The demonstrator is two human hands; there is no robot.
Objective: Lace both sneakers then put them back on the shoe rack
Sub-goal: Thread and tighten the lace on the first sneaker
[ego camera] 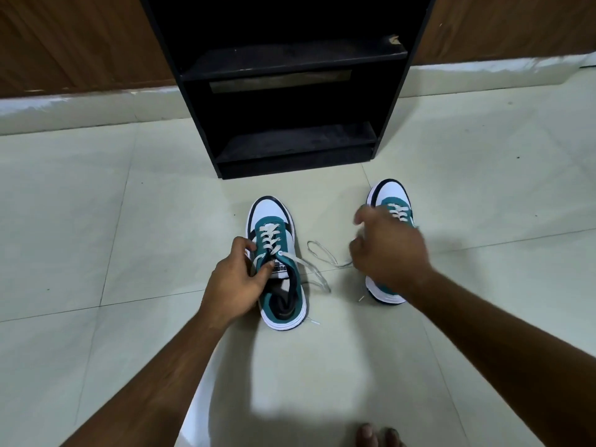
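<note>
Two teal-and-white sneakers stand on the tiled floor, toes toward the black shoe rack [290, 146]. My left hand [235, 282] grips the left sneaker [279, 304] at its left side by the tongue and upper eyelets. Its white lace [309, 269] is threaded most of the way up, with loose ends trailing right on the floor. My right hand [387, 250] hovers, blurred, over the right sneaker [388, 196], fingers spread and curled, covering its middle. A thin lace end [322, 251] loops on the floor between the shoes.
The rack has two dusty shelves with nothing on them and stands against a wood-panelled wall [80, 43] with a pale skirting [64, 108]. Light floor tiles [129, 221] spread on both sides. Bare toes [374, 435] show at the bottom edge.
</note>
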